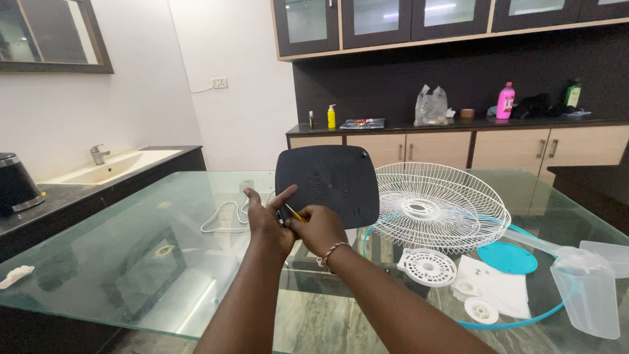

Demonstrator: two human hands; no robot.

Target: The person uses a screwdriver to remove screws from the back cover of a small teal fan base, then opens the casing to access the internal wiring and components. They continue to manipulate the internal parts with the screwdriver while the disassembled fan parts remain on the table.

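Now | left hand [265,219] fingers spread, steadying dark blue rounded plastic fan base cover [327,185] raised upright over glass bench [131,262] | right hand [319,229] pinched on thin yellow-handled tool [295,214], tip at cover's lower edge | white wire fan guard [438,204] lies flat beside, parts kept within reach

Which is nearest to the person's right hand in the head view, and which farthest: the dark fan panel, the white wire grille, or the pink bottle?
1. Dark fan panel, touching the right hand.
2. White wire grille, to its right on the glass table.
3. Pink bottle, on the far counter.
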